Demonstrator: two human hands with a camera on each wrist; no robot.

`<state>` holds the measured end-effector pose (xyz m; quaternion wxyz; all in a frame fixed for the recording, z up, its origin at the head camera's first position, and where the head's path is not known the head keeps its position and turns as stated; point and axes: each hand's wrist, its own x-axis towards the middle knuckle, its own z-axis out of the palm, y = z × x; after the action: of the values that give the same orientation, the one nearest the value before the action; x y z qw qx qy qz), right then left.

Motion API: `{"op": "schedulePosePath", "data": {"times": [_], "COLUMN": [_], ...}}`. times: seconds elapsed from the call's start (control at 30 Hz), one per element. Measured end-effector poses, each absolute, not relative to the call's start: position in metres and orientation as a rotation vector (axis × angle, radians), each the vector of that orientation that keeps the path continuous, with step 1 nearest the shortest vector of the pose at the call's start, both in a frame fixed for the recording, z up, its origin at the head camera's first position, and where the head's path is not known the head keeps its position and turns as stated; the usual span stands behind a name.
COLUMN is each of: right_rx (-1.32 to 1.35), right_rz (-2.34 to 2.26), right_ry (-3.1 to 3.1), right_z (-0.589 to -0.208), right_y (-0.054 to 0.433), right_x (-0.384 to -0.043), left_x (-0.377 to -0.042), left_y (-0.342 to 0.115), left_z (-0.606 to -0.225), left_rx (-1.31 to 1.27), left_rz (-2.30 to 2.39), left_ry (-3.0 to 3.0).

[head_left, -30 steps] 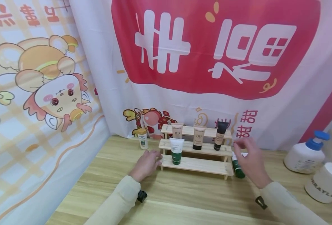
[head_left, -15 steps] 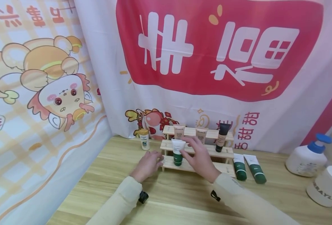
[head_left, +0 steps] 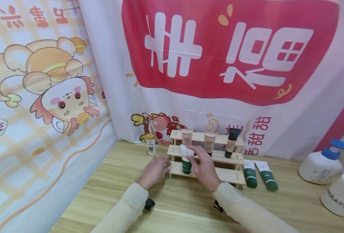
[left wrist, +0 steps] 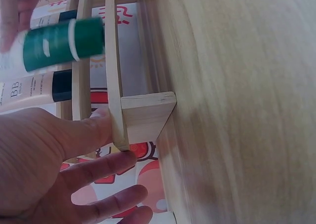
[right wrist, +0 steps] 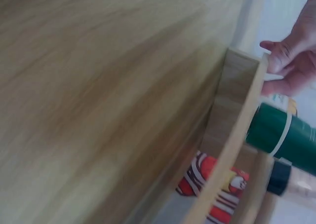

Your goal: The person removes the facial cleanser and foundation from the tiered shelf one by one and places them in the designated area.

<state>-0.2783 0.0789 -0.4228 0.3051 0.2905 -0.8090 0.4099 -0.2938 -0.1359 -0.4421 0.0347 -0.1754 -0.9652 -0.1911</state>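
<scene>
A small three-tier wooden rack (head_left: 229, 174) stands on the table. At its left end my left hand (head_left: 155, 172) pinches the lowest shelf, thumb on top in the left wrist view. My right hand (head_left: 204, 169) holds a white and green squeeze tube (head_left: 186, 165) by its upper part. That tube (left wrist: 64, 45) stands cap down at the lowest shelf, slightly tilted; whether its cap touches the wood I cannot tell. Behind it stand a beige BB cream tube (head_left: 187, 136), another BB cream tube (head_left: 209, 140) partly covered by my right hand, and a black-ended beige tube (head_left: 231, 143).
Right of the rack lie two green and white tubes (head_left: 250, 173). Further right are a blue-topped pump bottle (head_left: 320, 166) and a white container (head_left: 339, 195). A yellow-capped bottle (head_left: 151, 145) stands behind my left hand. A printed cloth (head_left: 166, 94) hangs behind.
My right hand has come leftward from the rack's right end to the tube on the lowest shelf and holds it. Two tubes at the right are now uncovered. My left hand stays put.
</scene>
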Motion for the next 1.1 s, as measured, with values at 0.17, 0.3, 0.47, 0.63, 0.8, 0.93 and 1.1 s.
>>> {"op": "schedulePosePath", "data": {"times": [0.17, 0.3, 0.47, 0.63, 0.8, 0.93, 1.1], "right_rx": [0.848, 0.874, 0.785, 0.491, 0.132, 0.033, 0.041], "right_rz": [1.120, 1.064, 0.928, 0.774, 0.745, 0.751, 0.763], "right_ry": [-1.996, -1.894, -1.887, -2.127, -2.556, -2.817, -2.966], "right_z": [-0.416, -0.404, -0.391, -0.379, -0.378, -0.393, -0.413], "right_y": [0.108, 0.145, 0.209, 0.281, 0.339, 0.373, 0.401], "right_x": [-0.264, -0.249, -0.241, -0.243, -0.257, -0.274, -0.287], "left_x": [-0.292, -0.293, -0.295, -0.296, -0.295, -0.295, -0.295], "left_y": [-0.138, -0.140, -0.142, -0.142, -0.141, -0.140, -0.137], "left_z": [-0.445, -0.447, -0.448, -0.447, -0.444, -0.442, -0.442], "left_rx": [-0.542, -0.545, -0.550, -0.544, -0.556, -0.559, -0.567], "left_rz": [-0.576, -0.583, -0.598, -0.587, -0.566, -0.558, -0.561], "left_ry": [-2.939, -2.930, -2.935, -2.950, -2.949, -2.954, -2.951]}}
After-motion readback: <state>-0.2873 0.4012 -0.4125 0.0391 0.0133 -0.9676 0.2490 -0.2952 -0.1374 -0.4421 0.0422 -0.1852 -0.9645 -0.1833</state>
